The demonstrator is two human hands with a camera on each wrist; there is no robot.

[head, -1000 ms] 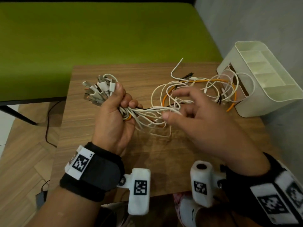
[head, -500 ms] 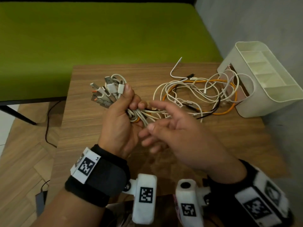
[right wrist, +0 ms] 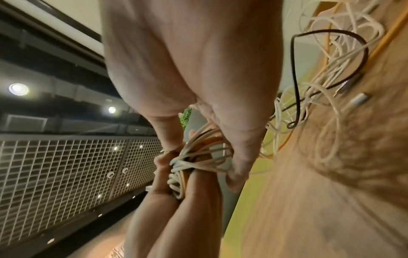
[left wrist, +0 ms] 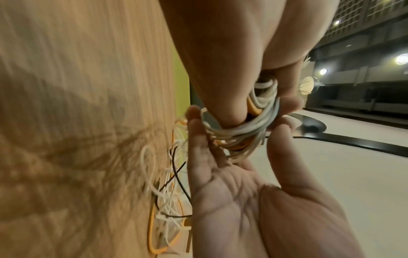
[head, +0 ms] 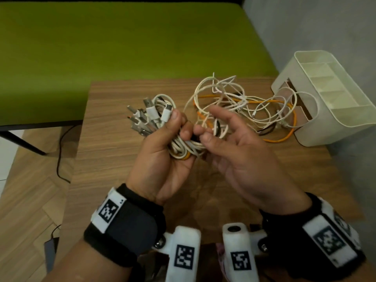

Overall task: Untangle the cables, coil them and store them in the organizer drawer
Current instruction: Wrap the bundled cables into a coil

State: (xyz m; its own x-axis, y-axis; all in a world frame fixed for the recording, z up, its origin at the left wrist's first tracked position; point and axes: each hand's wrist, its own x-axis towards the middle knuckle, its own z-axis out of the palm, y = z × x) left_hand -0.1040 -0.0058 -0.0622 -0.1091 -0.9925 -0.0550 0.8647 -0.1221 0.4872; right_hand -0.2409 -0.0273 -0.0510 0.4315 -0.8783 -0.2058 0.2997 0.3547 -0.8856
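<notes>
My left hand (head: 180, 125) grips a bundle of white cables (head: 183, 145) above the wooden table (head: 114, 159). Several plugs (head: 150, 117) stick out above its thumb, and an orange strand shows in the fist. My right hand (head: 201, 133) meets it from the right, with thumb and forefinger pinching the strands beside the left fingers and the other fingers spread. In the left wrist view the cables (left wrist: 249, 129) loop around the left fingers, with the right hand's palm (left wrist: 232, 183) below. A loose tangle (head: 244, 104) of white, orange and black cable trails to the cream organizer (head: 325, 94).
The organizer stands at the table's far right corner, against a grey wall, and some cable loops hang into its open front. A green surface (head: 122, 47) lies beyond the table. On the floor to the left lie a black cord (head: 59, 159) and a grey adapter (head: 49, 251).
My right hand has come back from the loose strands to the left fist and now pinches the cables there. The tangle has been drawn left and bunched up.
</notes>
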